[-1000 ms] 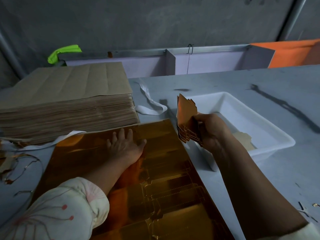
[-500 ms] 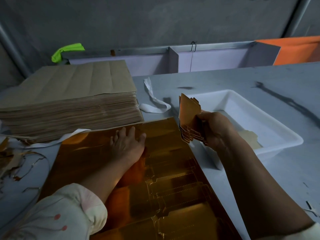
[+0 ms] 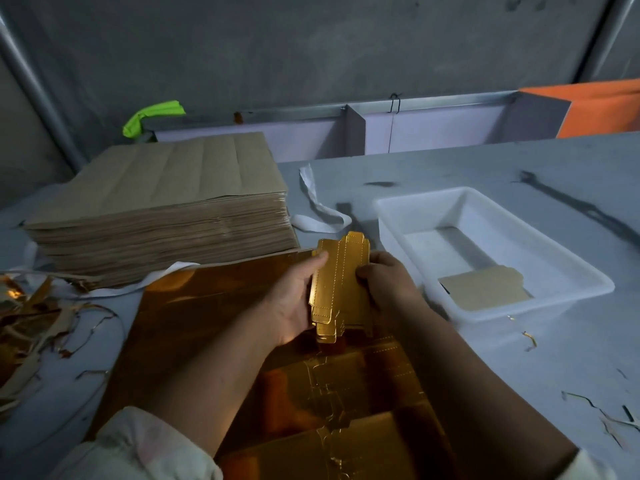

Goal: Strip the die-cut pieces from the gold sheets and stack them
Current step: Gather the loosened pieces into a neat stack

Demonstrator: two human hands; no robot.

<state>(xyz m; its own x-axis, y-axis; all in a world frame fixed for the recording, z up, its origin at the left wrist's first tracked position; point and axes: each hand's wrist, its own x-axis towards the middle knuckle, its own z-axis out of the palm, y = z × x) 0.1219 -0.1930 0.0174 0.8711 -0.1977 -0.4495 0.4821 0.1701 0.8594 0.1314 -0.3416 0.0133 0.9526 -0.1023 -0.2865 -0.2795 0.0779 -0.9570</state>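
Standing upright between both hands, a small bundle of gold die-cut pieces is being held with its gold face toward the camera, just above the far part of the gold sheet, which is lying flat on the table. The left hand is cupping the bundle's left edge, palm turned inward, with its thumb pressing on the upper corner. The right hand is gripping the opposite edge, its fingers bending round the pieces. Both forearms are reaching out over the sheet, whose near half is showing die-cut outlines and perforated lines. Just to the right of the right hand a white plastic tray is sitting on the table, holding a flat brown-sided piece at its near end. Beyond the left hand and off to its left, a tall pile of brown-backed sheets is resting right at the gold sheet's far edge. A white strap is curling on the table beyond both hands, between the pile and the tray. Well to the left of the left hand, thin scrap trimmings are lying in a loose heap.
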